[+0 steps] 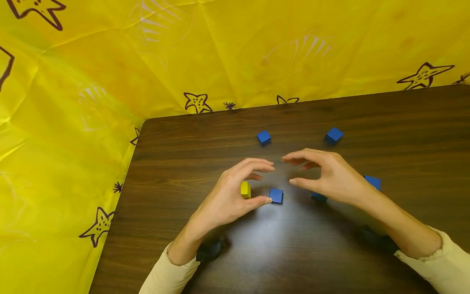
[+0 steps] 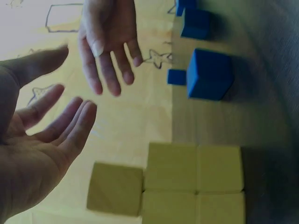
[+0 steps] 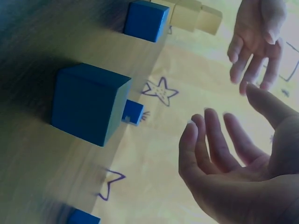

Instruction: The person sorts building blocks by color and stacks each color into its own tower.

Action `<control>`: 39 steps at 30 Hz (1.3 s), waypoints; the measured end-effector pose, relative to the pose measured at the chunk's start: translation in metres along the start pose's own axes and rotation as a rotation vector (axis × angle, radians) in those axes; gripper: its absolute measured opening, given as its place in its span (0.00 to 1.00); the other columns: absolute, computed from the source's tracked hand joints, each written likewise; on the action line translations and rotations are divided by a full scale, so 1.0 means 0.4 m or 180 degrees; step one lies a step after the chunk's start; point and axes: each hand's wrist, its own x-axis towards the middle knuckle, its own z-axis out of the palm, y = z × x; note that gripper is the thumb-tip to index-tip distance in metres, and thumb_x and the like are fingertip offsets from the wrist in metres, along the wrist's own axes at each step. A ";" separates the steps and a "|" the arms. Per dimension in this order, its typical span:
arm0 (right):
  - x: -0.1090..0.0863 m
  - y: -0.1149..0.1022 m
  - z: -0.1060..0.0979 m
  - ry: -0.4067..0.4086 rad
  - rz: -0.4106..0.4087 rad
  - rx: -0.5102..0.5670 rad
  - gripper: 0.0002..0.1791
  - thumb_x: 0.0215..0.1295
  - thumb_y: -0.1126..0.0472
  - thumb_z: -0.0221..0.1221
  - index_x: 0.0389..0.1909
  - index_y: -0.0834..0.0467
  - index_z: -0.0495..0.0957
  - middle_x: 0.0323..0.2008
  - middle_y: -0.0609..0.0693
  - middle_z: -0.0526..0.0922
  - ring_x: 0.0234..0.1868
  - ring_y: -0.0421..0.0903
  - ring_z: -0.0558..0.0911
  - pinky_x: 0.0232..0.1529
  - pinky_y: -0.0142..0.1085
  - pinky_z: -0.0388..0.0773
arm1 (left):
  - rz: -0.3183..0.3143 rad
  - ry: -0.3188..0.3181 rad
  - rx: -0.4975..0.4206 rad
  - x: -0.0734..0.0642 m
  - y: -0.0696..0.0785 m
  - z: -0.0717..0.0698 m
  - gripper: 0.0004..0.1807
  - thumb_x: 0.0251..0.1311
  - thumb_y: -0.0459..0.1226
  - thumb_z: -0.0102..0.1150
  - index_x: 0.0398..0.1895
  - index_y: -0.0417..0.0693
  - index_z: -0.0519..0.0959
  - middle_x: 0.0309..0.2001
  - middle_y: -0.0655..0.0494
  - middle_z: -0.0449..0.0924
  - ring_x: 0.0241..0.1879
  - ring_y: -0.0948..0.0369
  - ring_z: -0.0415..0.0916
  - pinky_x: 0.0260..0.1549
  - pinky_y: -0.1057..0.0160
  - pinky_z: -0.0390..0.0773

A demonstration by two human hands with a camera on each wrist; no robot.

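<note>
My left hand (image 1: 235,192) hovers over the table with fingers and thumb spread in a loose curve, holding nothing. Facing it, my right hand (image 1: 330,175) is held the same way, palm inward and likewise without anything in it. Under the left thumb tip sits a blue cube (image 1: 276,196), which it overlaps in the head view. A yellow block (image 1: 245,190) shows behind the left palm. In the left wrist view, several yellow blocks (image 2: 170,165) stand snugly together, one jutting out from the others. Another blue cube (image 3: 88,102) lies below the right hand, mostly hidden in the head view.
Two blue cubes, one left (image 1: 263,138) and one right (image 1: 333,136), lie toward the table's back. A further blue cube (image 1: 373,182) shows beyond the right forearm. A yellow patterned cloth (image 1: 235,53) borders the dark wooden table (image 1: 165,163) at its back and left.
</note>
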 end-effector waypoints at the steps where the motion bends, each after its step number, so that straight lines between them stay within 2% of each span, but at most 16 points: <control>1: -0.003 0.001 0.001 0.0018 -0.0033 0.0008 0.26 0.58 0.62 0.72 0.58 0.51 0.78 0.53 0.46 0.83 0.51 0.47 0.82 0.49 0.41 0.81 | 0.0000 0.0037 -0.0022 -0.002 -0.001 0.005 0.33 0.49 0.29 0.76 0.60 0.44 0.73 0.61 0.53 0.74 0.58 0.61 0.74 0.53 0.64 0.79; 7: -0.022 0.008 0.012 0.0094 -0.0181 0.0138 0.27 0.55 0.66 0.73 0.57 0.53 0.79 0.52 0.46 0.84 0.49 0.46 0.83 0.47 0.33 0.81 | -0.0113 0.0250 -0.0207 -0.015 -0.012 0.048 0.32 0.50 0.26 0.74 0.60 0.41 0.73 0.61 0.51 0.74 0.60 0.58 0.74 0.54 0.62 0.79; 13: -0.035 0.016 0.022 0.0137 -0.0200 0.0140 0.29 0.53 0.67 0.74 0.57 0.54 0.78 0.51 0.47 0.83 0.46 0.43 0.83 0.46 0.33 0.82 | -0.0225 0.0322 -0.0376 -0.025 -0.018 0.084 0.35 0.48 0.24 0.74 0.61 0.41 0.72 0.61 0.52 0.75 0.61 0.58 0.73 0.56 0.62 0.78; 16: -0.037 0.019 0.026 0.0123 -0.0191 0.0175 0.29 0.53 0.68 0.73 0.58 0.54 0.78 0.51 0.47 0.83 0.46 0.45 0.83 0.46 0.32 0.82 | -0.0255 0.0323 -0.0400 -0.028 -0.022 0.097 0.34 0.49 0.24 0.74 0.61 0.40 0.71 0.62 0.52 0.74 0.62 0.60 0.72 0.57 0.62 0.77; 23: -0.039 0.025 0.039 0.0085 -0.0131 0.0241 0.29 0.54 0.68 0.73 0.58 0.55 0.78 0.50 0.49 0.84 0.44 0.49 0.84 0.46 0.33 0.82 | -0.0290 0.0326 -0.0227 -0.032 -0.035 0.120 0.34 0.50 0.27 0.75 0.62 0.45 0.72 0.62 0.53 0.74 0.65 0.62 0.69 0.63 0.61 0.71; 26: -0.043 0.027 0.045 0.0067 -0.0062 0.0224 0.29 0.54 0.68 0.73 0.58 0.55 0.78 0.49 0.50 0.84 0.42 0.48 0.84 0.45 0.35 0.83 | -0.0409 0.0348 -0.0274 -0.036 -0.039 0.128 0.35 0.51 0.27 0.74 0.63 0.46 0.71 0.63 0.54 0.74 0.65 0.62 0.68 0.65 0.60 0.69; 34: -0.059 0.037 0.063 0.0045 0.0028 0.0214 0.29 0.53 0.69 0.73 0.57 0.58 0.78 0.47 0.52 0.85 0.41 0.48 0.85 0.42 0.38 0.84 | -0.0930 0.0332 -0.0420 -0.051 -0.045 0.151 0.33 0.56 0.27 0.70 0.65 0.47 0.70 0.65 0.56 0.71 0.68 0.64 0.64 0.65 0.58 0.70; 39: -0.070 0.046 0.074 0.0054 0.0068 0.0253 0.29 0.52 0.70 0.73 0.57 0.58 0.77 0.47 0.54 0.85 0.41 0.48 0.86 0.42 0.37 0.84 | -0.1033 0.0282 -0.0481 -0.059 -0.048 0.168 0.30 0.59 0.27 0.67 0.65 0.42 0.69 0.65 0.52 0.70 0.67 0.60 0.66 0.62 0.60 0.72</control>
